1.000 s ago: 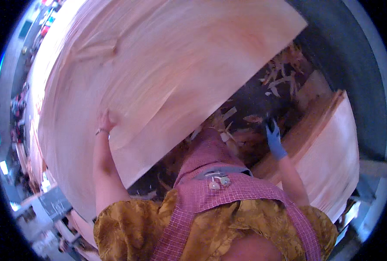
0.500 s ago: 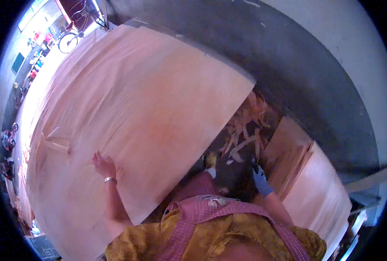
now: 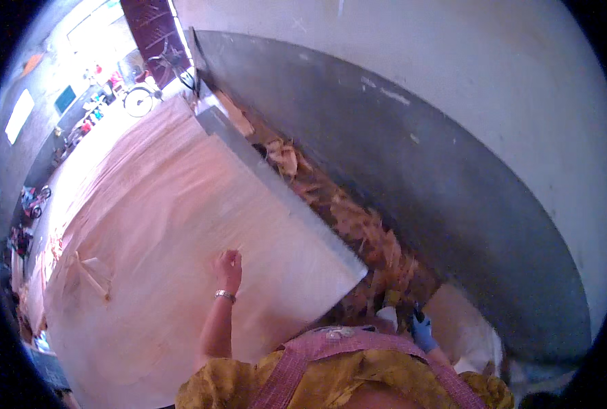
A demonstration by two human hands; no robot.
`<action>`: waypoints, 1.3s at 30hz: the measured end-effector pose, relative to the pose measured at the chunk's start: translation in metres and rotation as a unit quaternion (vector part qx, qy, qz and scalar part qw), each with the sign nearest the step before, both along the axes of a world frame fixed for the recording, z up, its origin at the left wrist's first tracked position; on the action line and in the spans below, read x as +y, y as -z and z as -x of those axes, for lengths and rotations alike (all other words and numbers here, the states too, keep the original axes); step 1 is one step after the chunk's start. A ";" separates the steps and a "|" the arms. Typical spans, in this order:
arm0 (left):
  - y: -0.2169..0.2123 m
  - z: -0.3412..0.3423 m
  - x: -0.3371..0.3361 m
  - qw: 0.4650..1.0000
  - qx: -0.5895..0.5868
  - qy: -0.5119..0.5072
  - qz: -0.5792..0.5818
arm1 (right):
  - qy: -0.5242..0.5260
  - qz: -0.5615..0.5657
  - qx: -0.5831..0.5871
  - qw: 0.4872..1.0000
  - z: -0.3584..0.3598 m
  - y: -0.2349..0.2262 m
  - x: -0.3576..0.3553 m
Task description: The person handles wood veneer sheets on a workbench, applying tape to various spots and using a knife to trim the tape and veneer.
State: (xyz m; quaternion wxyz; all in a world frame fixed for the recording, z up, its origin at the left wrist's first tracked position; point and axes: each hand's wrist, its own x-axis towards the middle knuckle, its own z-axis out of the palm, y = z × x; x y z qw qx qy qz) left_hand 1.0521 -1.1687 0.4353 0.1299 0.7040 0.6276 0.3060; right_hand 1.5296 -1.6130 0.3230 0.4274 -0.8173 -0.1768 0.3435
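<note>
My left hand, bare with a band at the wrist, is over the broad stack of thin pale wood sheets. Its fingers are curled closed; whatever they may pinch is hidden. At my right side is my right hand in a light blue glove. Something dark shows at its fingers, too small and blurred to name. It is beside a smaller stack of wood sheets, which is partly hidden by my arm.
Torn veneer scraps litter the strip of floor between the large stack and the grey-and-white wall. A loose curled strip lies on the stack's left part. A bicycle stands at the far left by a doorway.
My left hand has gone from spread fingers to closed and moved right over the sheets. My view has turned, showing more wall and scraps. My right hand appears nearer my body.
</note>
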 end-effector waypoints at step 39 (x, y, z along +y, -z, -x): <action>-0.292 -0.586 0.351 0.885 -0.343 0.290 0.125 | -0.301 -0.648 -0.014 0.699 -0.266 -0.589 0.860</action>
